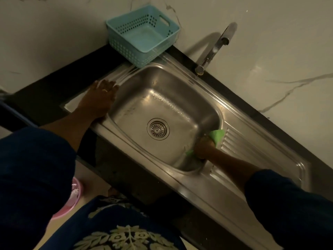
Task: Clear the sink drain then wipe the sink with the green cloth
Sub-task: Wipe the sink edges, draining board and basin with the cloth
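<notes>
A steel sink (180,80) is set in a dark counter, with a round drain strainer (158,129) in the middle of its bowl. The strainer shows no debris. My right hand (204,147) grips a green cloth (218,136) against the bowl's right inner wall, near the rim. Part of the cloth sticks out below the hand too. My left hand (100,98) rests flat, fingers spread, on the sink's left ledge at the bowl's edge.
A light blue perforated basket (142,36) stands on the sink's far left corner against the marble wall. A chrome tap (214,49) rises behind the bowl. A ribbed drainboard (252,150) lies to the right. A pink tub (72,197) sits on the floor at lower left.
</notes>
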